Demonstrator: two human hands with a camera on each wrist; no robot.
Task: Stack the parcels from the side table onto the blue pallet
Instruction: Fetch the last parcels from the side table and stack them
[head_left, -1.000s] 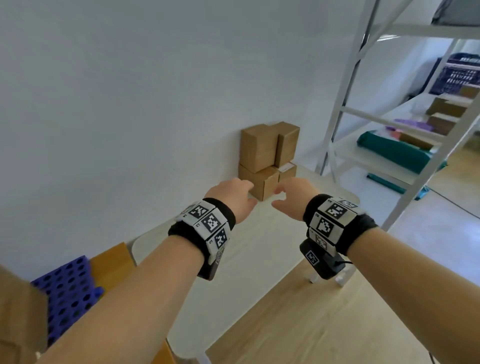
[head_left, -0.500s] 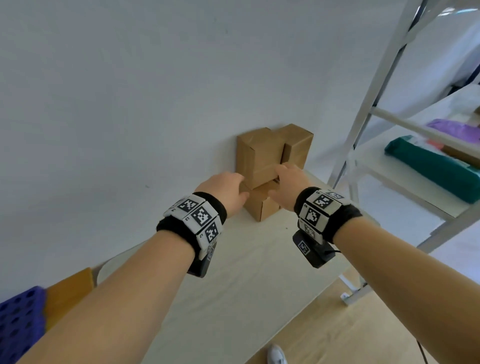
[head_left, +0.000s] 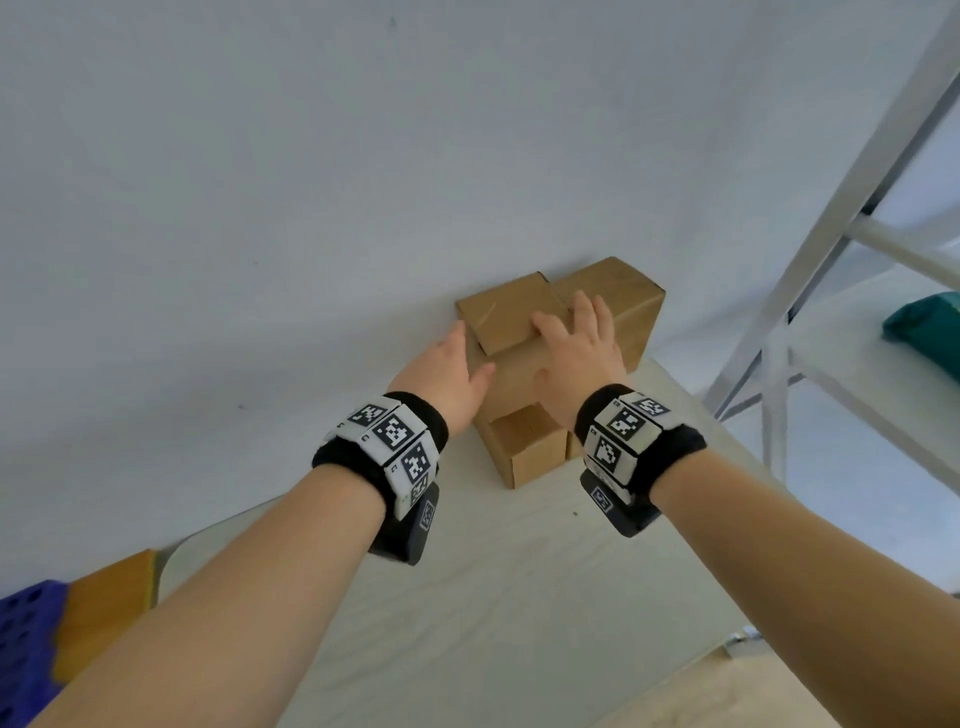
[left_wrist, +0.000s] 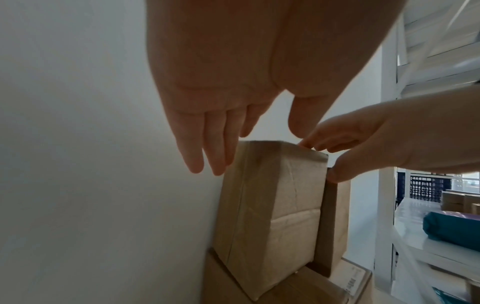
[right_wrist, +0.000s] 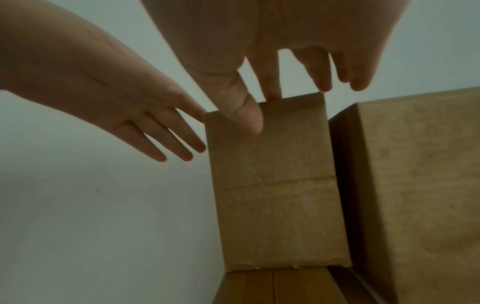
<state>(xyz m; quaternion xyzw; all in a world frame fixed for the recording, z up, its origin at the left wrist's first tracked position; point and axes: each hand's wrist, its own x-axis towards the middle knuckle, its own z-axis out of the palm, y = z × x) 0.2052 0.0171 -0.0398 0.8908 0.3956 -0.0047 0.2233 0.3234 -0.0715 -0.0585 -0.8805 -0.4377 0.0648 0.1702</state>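
Upper-left parcel (head_left: 511, 322): right hand (head_left: 576, 348) fingers hooked over its top, left hand (head_left: 447, 369) flat, released beside it. Risk: one-sided pull could tip it off the lower parcel (head_left: 524, 447); neighbouring parcel (head_left: 618, 306) may topple onto the bench (head_left: 467, 597).

Wristbands (head_left: 397, 435): black-and-white square code markers on white tiles, with tiny single characters at the tile corners, too small to read.
Wrist cameras (head_left: 427, 516): 1 small square code marker on each black housing below the wrists; no words legible.
White label (left_wrist: 351, 280): stuck on the lower parcel at the stack's right side, with faint grey print, blurred and unreadable.
Upper parcels (head_left: 511, 319): plain brown wrapping, no print visible.
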